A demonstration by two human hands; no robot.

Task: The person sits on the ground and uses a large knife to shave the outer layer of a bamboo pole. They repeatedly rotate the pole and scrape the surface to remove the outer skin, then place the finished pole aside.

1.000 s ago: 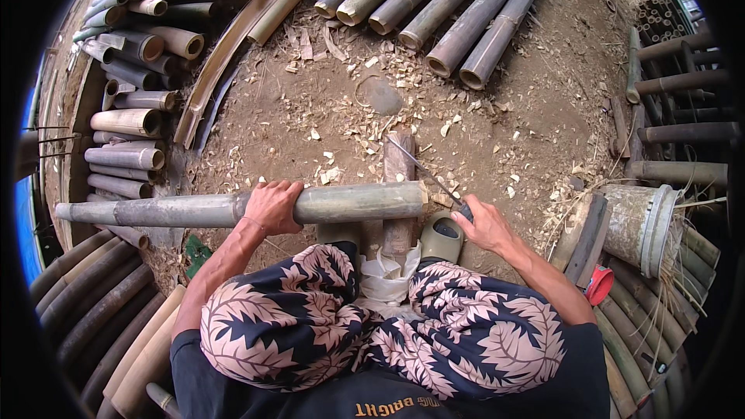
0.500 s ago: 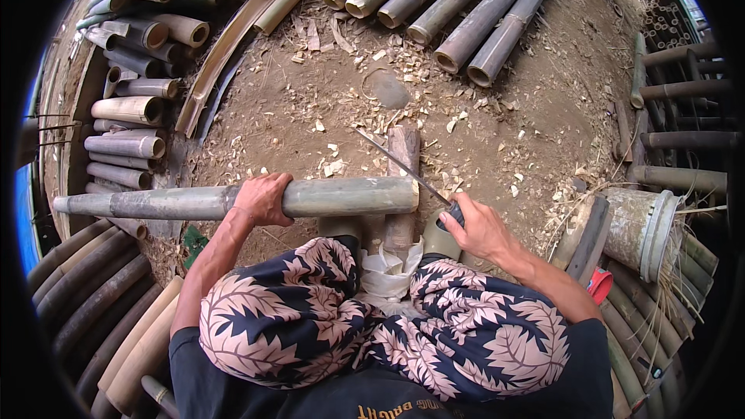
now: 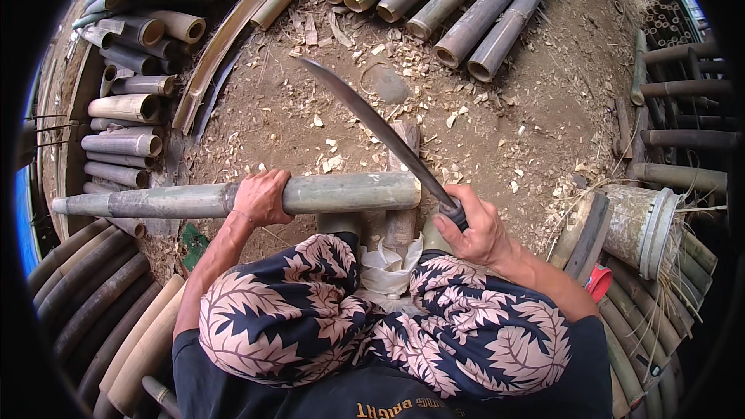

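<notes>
- White plastic (image 3: 390,271): nearer than the bamboo pole (image 3: 349,194).
- Right hand (image 3: 476,226): fingers curled round a machete (image 3: 371,119), right of the pole.
- Left hand (image 3: 262,197): fingers clasping the pole, which crosses a wooden block (image 3: 400,227).
- Grimy bucket (image 3: 630,221): right of the pole, contents hidden.

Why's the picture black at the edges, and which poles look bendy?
Head view: the black border surrounds the fisheye lens's round picture; head view: lower-left poles curve near the rim, likely distortion, while the held bamboo pole looks straighter.
</notes>
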